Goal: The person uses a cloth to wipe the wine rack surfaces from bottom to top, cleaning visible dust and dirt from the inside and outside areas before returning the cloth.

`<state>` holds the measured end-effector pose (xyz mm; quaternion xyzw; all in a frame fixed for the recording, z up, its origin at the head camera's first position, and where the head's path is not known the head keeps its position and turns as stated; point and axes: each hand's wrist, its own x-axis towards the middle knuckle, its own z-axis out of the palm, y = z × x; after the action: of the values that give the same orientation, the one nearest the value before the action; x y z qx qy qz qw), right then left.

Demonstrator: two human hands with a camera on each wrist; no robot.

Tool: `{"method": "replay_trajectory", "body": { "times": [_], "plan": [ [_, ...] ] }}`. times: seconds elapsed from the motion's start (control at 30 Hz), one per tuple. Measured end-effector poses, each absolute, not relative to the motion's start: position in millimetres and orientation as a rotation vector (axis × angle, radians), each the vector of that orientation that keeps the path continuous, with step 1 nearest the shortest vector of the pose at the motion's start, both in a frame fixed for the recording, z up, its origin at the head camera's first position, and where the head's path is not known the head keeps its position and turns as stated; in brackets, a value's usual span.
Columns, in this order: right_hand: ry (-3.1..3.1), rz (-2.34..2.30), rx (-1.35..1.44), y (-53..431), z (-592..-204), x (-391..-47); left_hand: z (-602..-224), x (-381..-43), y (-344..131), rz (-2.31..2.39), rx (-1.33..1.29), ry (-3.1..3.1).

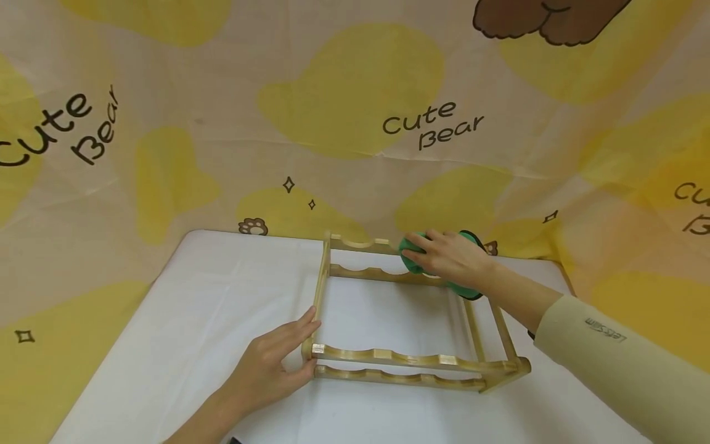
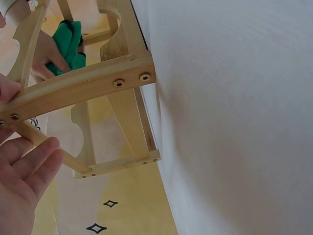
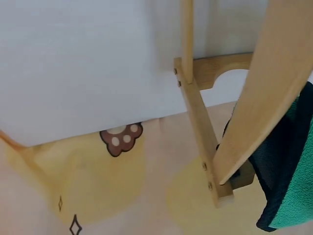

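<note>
A light wooden rack [image 1: 410, 356] with scalloped rails stands on the white-covered table. At its near left corner my left hand [image 1: 272, 364] holds the end frame; in the left wrist view the end bar [image 2: 83, 83] passes between its fingers [image 2: 41, 164]. Over at the far right, my right hand [image 1: 452, 256] grips a green cloth [image 1: 412, 251] with black edging against the back rail. Part of the cloth [image 3: 296, 196] hangs past the wood in the right wrist view, where the hand itself is out of sight.
White cloth covers the table [image 1: 222, 296]. Behind and at the sides hangs a fabric backdrop [image 1: 344, 98] with yellow patches and "Cute Bear" lettering. A small dark object [image 1: 235, 441] shows at the bottom edge of the head view.
</note>
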<state>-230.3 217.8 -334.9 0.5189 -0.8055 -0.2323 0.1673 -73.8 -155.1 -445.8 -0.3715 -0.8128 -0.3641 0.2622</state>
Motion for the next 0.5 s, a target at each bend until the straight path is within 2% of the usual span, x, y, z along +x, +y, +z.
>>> {"method": "replay_trajectory", "body": {
  "times": [0.5],
  "plan": [
    [-2.321,-0.559,1.430,237.1,-327.3,-225.2,-445.0,-74.3,-155.4,-0.975,-1.006,-2.203]
  ]
}}
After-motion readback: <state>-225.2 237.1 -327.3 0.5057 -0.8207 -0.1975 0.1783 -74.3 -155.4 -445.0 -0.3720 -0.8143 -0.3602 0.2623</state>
